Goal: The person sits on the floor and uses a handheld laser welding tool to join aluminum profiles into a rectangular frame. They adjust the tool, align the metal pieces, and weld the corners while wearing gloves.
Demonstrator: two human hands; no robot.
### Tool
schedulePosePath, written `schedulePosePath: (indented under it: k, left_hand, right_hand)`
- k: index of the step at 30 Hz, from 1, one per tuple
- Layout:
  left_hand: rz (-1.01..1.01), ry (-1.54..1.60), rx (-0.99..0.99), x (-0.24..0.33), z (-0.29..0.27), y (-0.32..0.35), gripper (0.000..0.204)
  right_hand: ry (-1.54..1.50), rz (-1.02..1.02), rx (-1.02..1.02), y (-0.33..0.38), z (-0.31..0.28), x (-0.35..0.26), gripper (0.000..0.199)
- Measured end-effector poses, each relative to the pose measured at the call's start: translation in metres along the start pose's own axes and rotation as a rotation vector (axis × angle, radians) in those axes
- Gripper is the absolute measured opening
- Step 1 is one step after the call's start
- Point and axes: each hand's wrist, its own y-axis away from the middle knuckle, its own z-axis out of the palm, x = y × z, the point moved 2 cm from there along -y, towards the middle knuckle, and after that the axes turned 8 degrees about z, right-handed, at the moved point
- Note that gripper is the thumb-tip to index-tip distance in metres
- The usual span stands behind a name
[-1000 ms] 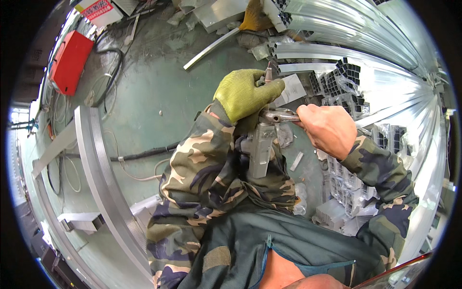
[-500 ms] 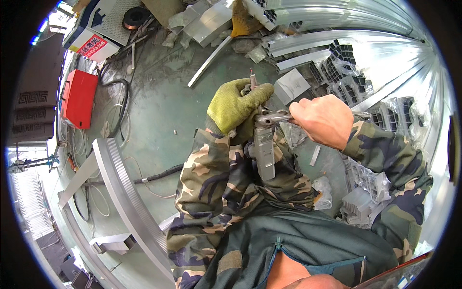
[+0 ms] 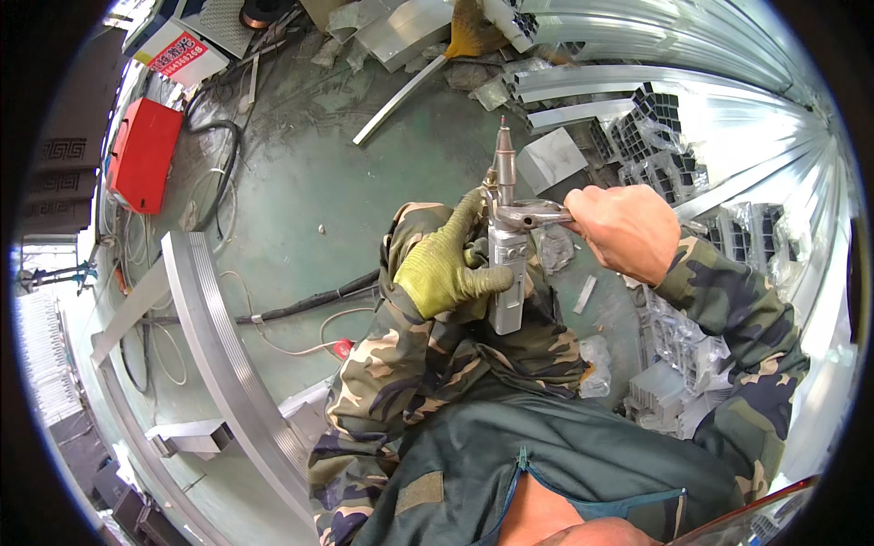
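A silver welding gun [image 3: 508, 296] stands upright in front of my chest, its slim copper-tipped nozzle [image 3: 506, 159] pointing away from me. My left hand [image 3: 439, 273], in a yellow-green work glove, is closed around the gun's body from the left. The thumb lies across the body and the index finger stretches up beside the nozzle's base. With bare fingers, my right hand [image 3: 628, 232] is wrapped round the handle of a metal wrench [image 3: 533, 215]. The wrench's head sits against the gun just below the nozzle; its exact jaw shape is hard to make out.
Silver aluminium profiles [image 3: 719, 100] lie stacked along the right, some in plastic wrap. To the left stand a red box [image 3: 146, 155] and a curved ribbed metal frame [image 3: 218, 337]. A black cable [image 3: 309, 303] crosses the green floor [image 3: 309, 182]. A yellow broom [image 3: 473, 32] lies at the far side.
My left hand has slid down from the nozzle to the gun's body, uncovering the nozzle. The wrench stays at the nozzle's base, with my right hand still on its handle.
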Motion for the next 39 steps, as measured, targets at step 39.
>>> schedulePosePath:
  k: [39]
  left_hand:
    - [-0.118, -0.251, 0.139, 0.014, 0.033, -0.003, 0.092]
  right_hand:
    - [0.029, 0.131, -0.069, 0.006, 0.0, -0.001, 0.019]
